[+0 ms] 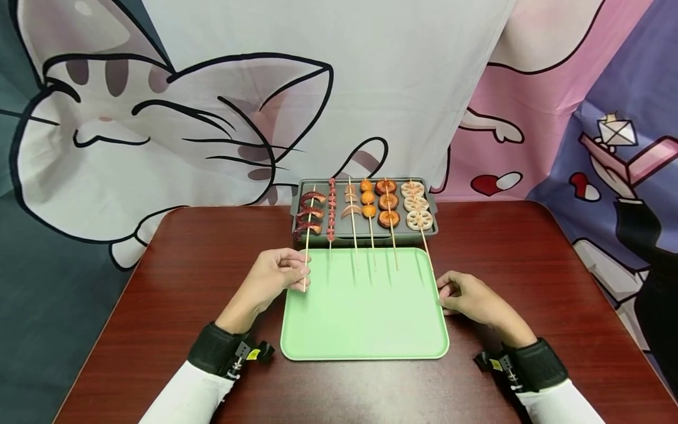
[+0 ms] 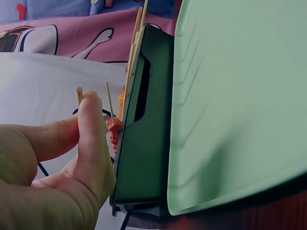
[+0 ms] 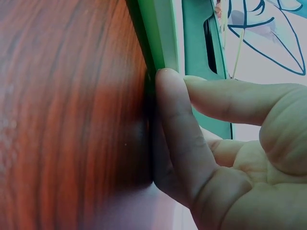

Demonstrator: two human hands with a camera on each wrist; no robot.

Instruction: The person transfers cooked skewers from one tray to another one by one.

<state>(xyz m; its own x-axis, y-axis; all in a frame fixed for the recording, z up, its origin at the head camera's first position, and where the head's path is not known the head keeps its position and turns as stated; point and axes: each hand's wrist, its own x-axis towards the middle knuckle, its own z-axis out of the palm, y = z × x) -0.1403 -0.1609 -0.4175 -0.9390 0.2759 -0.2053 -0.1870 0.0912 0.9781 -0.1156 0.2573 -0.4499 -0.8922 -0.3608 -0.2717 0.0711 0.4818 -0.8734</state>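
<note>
The dark curled-meat skewer was pinched by the left hand at the grey tray's left end; the right hand, relaxed, was pressed against the green tray's right edge.

Dark red wooden table, green tray, grey grill pan

Staged tabletop set (cartoon backdrop)

looked down from the head over the whole table; wrist views sat close, sharing the green tray edge.
</note>
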